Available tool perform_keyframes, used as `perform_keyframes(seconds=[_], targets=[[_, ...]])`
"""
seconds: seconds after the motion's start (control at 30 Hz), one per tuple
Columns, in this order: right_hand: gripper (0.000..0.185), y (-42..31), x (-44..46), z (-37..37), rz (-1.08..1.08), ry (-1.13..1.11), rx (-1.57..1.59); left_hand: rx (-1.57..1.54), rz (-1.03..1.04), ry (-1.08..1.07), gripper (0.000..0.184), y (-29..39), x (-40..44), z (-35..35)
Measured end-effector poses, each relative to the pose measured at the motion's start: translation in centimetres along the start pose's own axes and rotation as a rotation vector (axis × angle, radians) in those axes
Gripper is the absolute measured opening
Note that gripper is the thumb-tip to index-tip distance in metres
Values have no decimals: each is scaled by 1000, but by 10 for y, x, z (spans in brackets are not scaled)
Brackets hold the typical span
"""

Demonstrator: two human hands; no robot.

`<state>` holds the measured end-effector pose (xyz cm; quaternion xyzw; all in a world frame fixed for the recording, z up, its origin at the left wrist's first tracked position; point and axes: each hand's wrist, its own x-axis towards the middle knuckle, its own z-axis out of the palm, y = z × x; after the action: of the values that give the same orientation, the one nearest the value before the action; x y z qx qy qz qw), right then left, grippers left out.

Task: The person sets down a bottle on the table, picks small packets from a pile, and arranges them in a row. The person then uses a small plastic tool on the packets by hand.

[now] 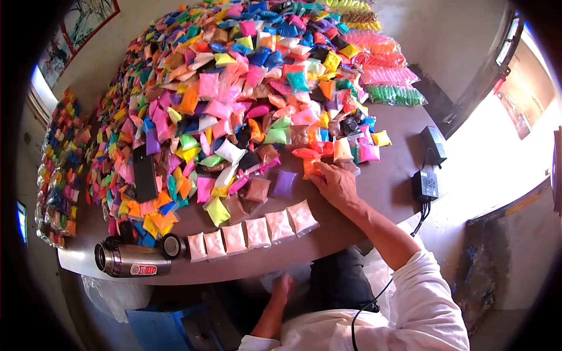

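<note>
My right hand reaches over the table to the near edge of a large pile of small coloured packets. Its fingers are pinched on an orange packet. Next to it lie a purple packet and a peach-orange one. My left hand is low, below the table's edge near my lap, blurred, and its fingers cannot be made out. Between the hands, a row of several pale pink packets lies along the near table edge.
A steel flask lies on its side at the front left, beside its round lid. A black phone rests on the pile. Black devices with cables stand at the right edge. A blue stool is below.
</note>
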<state>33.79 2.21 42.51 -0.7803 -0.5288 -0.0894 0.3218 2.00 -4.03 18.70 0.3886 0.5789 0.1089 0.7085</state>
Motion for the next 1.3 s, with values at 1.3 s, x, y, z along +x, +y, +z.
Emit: perform_keyframes(seconds=[1.3], targets=[[32, 34, 175, 15, 44, 318, 557, 36, -155, 74, 30, -3, -3, -3]])
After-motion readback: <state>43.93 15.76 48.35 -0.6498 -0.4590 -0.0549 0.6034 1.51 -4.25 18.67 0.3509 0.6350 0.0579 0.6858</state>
